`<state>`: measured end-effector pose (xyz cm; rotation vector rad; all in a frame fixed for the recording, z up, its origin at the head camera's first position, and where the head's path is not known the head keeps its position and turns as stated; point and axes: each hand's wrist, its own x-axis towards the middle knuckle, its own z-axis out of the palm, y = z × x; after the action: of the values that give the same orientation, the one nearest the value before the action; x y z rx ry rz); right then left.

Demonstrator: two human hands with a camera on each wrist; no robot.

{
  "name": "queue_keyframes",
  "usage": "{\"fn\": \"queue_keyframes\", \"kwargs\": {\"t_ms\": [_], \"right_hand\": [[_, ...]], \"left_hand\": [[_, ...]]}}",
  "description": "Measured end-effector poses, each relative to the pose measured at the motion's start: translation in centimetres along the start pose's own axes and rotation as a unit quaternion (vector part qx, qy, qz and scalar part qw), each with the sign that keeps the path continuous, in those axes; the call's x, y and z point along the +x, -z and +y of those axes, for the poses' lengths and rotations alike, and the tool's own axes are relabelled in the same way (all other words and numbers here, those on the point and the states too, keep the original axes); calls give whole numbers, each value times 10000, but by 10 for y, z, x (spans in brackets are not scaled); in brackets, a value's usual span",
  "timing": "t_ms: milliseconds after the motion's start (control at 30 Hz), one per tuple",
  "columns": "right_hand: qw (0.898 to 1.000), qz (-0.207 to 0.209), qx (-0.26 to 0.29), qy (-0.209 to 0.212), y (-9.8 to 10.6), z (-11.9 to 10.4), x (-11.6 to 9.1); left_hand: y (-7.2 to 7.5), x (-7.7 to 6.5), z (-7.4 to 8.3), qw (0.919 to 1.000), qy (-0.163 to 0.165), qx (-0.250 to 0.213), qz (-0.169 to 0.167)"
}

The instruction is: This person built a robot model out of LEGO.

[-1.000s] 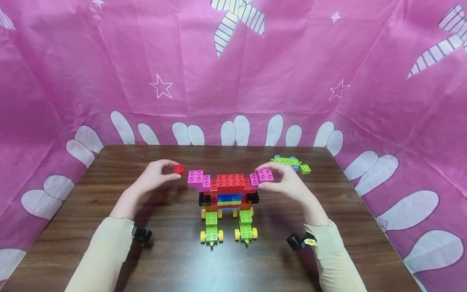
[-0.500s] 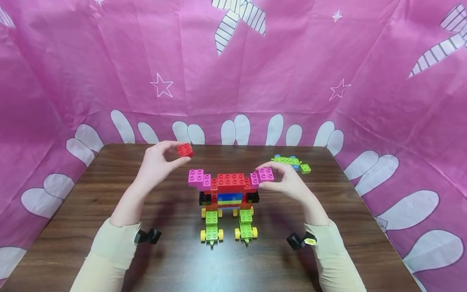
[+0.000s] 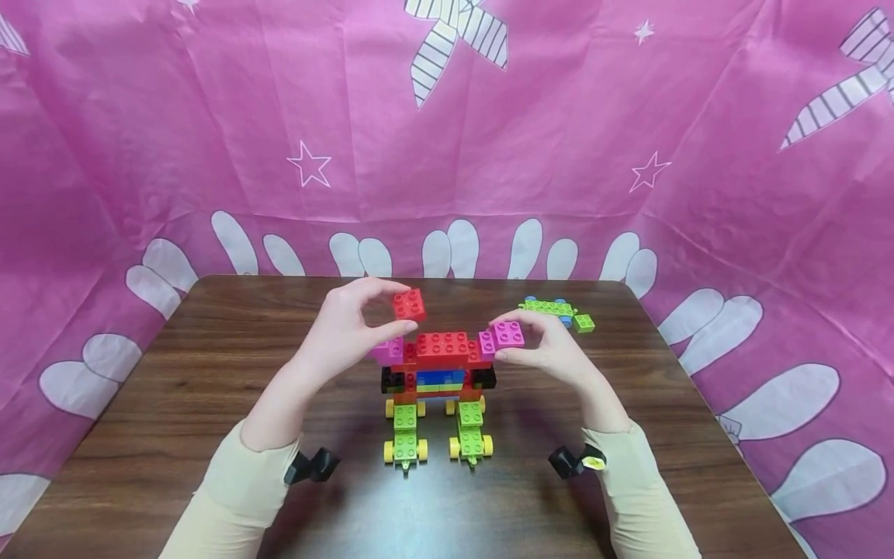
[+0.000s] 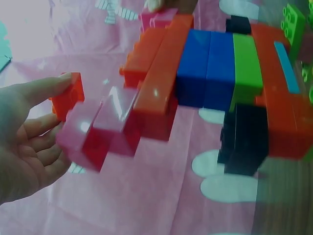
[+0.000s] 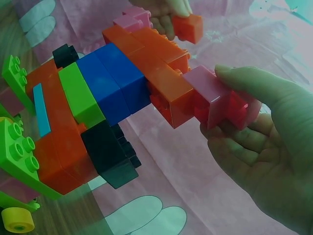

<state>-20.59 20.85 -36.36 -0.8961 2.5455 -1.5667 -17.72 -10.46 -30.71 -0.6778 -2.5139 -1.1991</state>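
Observation:
My left hand (image 3: 349,326) pinches a small red toy brick (image 3: 409,304) between thumb and fingers, raised above the left part of a brick figure (image 3: 441,349). The figure stands upright, with a red top, blue and lime layers in its middle, black bricks at the sides and lime wheeled feet (image 3: 407,444). Pink bricks (image 4: 115,115) step outward on its left side, partly covered by my left hand in the head view. On the other side, my right hand (image 3: 548,349) grips the outer pink brick (image 3: 508,334), thumb in front and fingers behind.
Behind my right hand, a lime wheeled base (image 3: 548,308) with blue wheels lies on the brown wooden table (image 3: 174,373), with a loose lime brick (image 3: 583,323) beside it. A pink patterned cloth (image 3: 447,155) hangs behind and around the table.
My left hand has lifted the red brick, then carried it rightward from left of the figure to above it. My right hand has stayed on the pink brick.

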Motion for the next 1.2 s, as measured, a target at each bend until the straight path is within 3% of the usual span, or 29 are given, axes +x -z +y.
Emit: {"fn": "queue_keyframes", "kwargs": {"t_ms": [467, 767, 1200], "right_hand": [[10000, 3, -28, -23, -1, -2, 0], [10000, 5, -21, -32, -1, -1, 0], [10000, 7, -16, -68, 0, -1, -1]], "left_hand": [[-24, 3, 14, 9948, 150, 618, -791], [-29, 5, 17, 9880, -43, 1152, -1028], [-30, 5, 18, 9836, 7, 1341, -1207]]}}
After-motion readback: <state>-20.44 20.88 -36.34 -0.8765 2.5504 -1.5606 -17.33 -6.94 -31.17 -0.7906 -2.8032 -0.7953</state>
